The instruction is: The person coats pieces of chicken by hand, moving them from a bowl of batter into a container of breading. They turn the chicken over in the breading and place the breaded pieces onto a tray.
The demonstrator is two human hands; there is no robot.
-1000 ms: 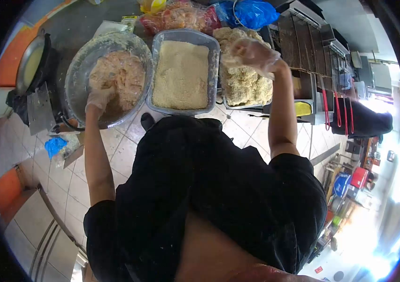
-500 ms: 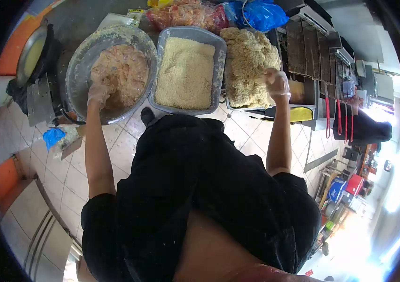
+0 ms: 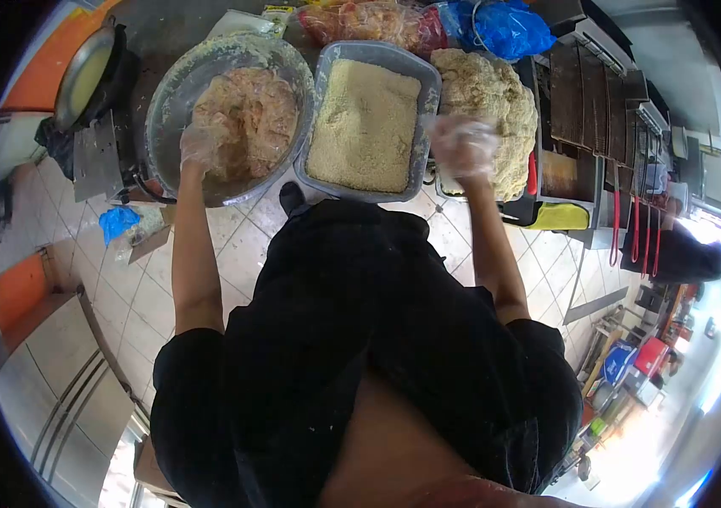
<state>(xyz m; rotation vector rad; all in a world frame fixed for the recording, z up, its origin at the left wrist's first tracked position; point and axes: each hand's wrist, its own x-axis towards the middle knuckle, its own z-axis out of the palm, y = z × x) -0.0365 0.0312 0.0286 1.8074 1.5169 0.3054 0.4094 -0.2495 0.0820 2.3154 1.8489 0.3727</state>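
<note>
At the left stands a large grey round basin (image 3: 161,127), its rim crusted with batter. Inside lies wet, pinkish meat in batter (image 3: 269,118). My left hand (image 3: 199,146), in a clear plastic glove, is in the basin at the left edge of the meat; its fingers are not distinct. A grey rectangular tub (image 3: 430,118) in the middle holds pale breadcrumbs (image 3: 365,127). To its right is a heap of crumb-coated pieces (image 3: 500,102). My right hand (image 3: 465,148), also gloved, is over the heap's left edge, beside the tub; motion smears its fingers.
Behind the tub are clear bags of orange-pink food (image 3: 373,25) and a blue plastic bag (image 3: 500,30). A wok (image 3: 89,76) stands far left. Dark metal racks (image 3: 585,97) and hanging red straps (image 3: 636,224) are on the right. Another person in dark clothing (image 3: 674,254) is beyond.
My right hand has moved left, from the front of the crumb-coated heap towards the breadcrumb tub. My left hand stays in the basin, slightly farther in. The whole view has shifted a little.
</note>
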